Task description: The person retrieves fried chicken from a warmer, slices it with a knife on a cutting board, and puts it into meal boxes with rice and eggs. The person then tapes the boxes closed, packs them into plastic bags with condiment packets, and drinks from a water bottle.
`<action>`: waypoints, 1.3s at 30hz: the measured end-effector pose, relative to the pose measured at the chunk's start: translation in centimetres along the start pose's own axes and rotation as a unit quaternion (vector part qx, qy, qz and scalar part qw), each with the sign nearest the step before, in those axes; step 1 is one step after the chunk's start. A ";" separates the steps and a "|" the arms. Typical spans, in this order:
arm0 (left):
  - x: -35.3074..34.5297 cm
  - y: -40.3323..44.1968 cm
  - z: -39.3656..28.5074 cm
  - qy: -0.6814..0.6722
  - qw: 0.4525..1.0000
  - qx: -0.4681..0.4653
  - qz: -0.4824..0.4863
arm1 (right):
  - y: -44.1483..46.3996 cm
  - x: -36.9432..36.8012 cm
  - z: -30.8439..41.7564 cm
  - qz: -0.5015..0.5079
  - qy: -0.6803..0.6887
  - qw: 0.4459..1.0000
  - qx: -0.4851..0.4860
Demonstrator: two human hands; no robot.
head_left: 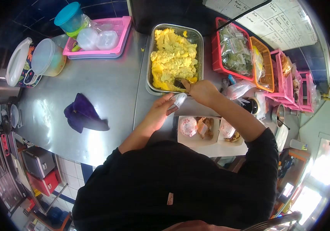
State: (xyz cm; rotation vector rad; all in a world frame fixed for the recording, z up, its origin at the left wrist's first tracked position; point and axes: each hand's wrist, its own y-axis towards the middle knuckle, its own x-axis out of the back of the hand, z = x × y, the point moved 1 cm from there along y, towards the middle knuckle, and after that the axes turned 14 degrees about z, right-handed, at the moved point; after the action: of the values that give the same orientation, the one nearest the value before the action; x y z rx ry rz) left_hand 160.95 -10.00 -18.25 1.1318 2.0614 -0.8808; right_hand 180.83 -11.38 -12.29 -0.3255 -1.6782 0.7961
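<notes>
A deep metal tray (201, 50) holds a lumpy yellow mash-like food (172, 57). My right hand (202, 92) reaches over its near right corner, fingers closed on a dark spoon (178, 82) whose end sits in the food. Just outside the near rim, my left hand (160, 109) pinches a small white paper cup or wrapper (179, 99) with print on it; its inside is not visible. Below my right forearm stand open cardboard boxes (186, 141), with a round wrapped item (188, 126) and brown food pieces (206, 125) in them.
A purple cloth (83, 112) lies on the steel counter (115, 84) to the left. Behind it are a pink basket (124, 32) with plastic containers and a lidded tub (45, 57). On the right stand a red basket (220, 63) of packets, an orange basket (270, 79) and pink racks (284, 86).
</notes>
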 end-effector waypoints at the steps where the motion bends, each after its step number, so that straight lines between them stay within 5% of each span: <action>1: 0.2 0.0 0.2 -0.001 1.000 -0.001 0.001 | -0.1 0.1 -0.2 0.001 -0.001 1.000 0.000; 7: 0.8 0.2 1.0 0.013 1.000 -0.018 0.014 | -0.6 1.2 -0.8 0.023 0.028 0.999 0.033; 16: 0.5 0.0 1.2 0.011 0.999 -0.024 0.020 | 3.4 -0.9 -5.5 0.031 0.309 0.946 0.096; 19: 0.8 -0.1 1.5 0.021 0.999 -0.023 0.007 | 3.2 -0.7 -5.9 0.119 0.383 0.912 0.079; 21: 0.8 -0.3 1.3 0.031 0.999 -0.018 0.002 | 2.8 -1.9 -6.2 -0.025 0.550 0.831 0.081; 25: 0.5 -0.4 1.1 0.030 0.999 -0.017 0.011 | 2.0 -1.8 -6.5 -0.043 0.503 0.862 0.033; 27: 0.7 -0.3 1.4 0.027 0.999 -0.019 0.008 | 1.9 -2.6 -6.6 -0.010 0.672 0.738 0.067; 30: 0.4 -0.5 1.1 0.037 0.999 -0.020 0.006 | -0.2 -0.7 -5.9 0.023 0.708 0.706 0.014; 34: 0.7 -0.4 1.3 0.030 0.999 -0.024 0.029 | 2.2 -2.8 -5.1 -0.127 0.600 0.789 0.034; 36: 0.7 -0.3 1.4 0.037 0.999 -0.025 0.017 | 1.5 -0.5 -3.1 -0.217 0.238 0.944 -0.076; 39: 0.6 -0.4 1.4 0.045 0.999 -0.012 -0.012 | 1.4 0.1 -1.8 -0.123 0.091 0.984 -0.091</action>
State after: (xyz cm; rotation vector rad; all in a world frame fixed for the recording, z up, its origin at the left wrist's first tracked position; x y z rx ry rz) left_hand 160.66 -10.96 -19.41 1.1541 2.1566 -0.8293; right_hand 182.17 -9.67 -12.99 -0.3010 -1.5842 0.4177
